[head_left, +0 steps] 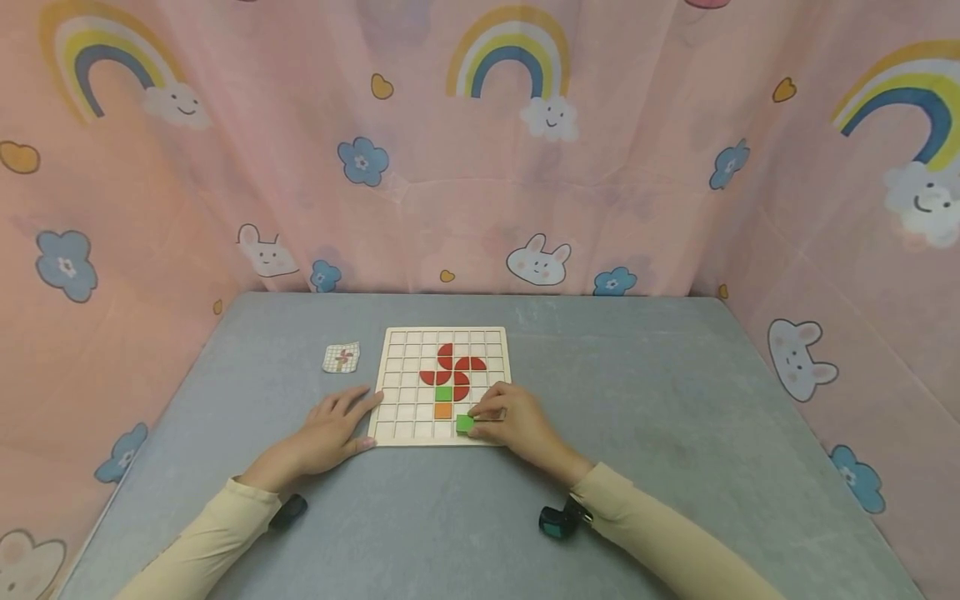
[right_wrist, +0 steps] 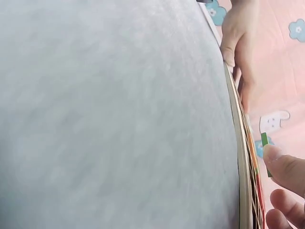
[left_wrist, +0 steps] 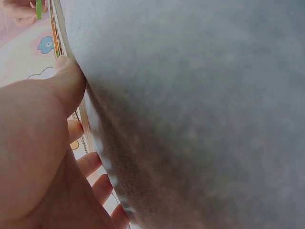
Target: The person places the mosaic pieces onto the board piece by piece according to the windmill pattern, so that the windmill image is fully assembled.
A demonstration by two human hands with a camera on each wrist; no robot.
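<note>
A wooden grid board lies on the grey table, with red quarter-round tiles set in a pinwheel. Below the pinwheel sit a green square tile and an orange square tile in one column. My right hand pinches another green square tile over the board's lower part; in the right wrist view this tile stands off the board, by the thumb. At the board's left edge rests my left hand, thumb near the lower corner and fingers extended along the side.
Left of the board lies a small pattern card showing a pinwheel on a grid. The grey table extends to both sides, with a pink printed curtain behind it. Dark wrist devices hang under both forearms.
</note>
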